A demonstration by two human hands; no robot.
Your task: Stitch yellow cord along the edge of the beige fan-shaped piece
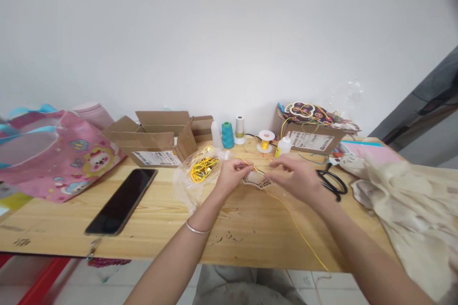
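My left hand is closed in a pinch on a yellow cord at the edge of a small dark openwork piece. The cord's tail runs down across the table and over its front edge. Just to the right of the piece, my right hand has its fingers stretched out and apart, with nothing visible between them. Beside my left hand lies a clear plastic bag holding a tangle of yellow cord.
Behind my hands stand a teal thread cone, a white spool, a yellow thread spool and a glue bottle. Scissors and cream cloth lie right. A phone, cardboard box and pink bag occupy the left.
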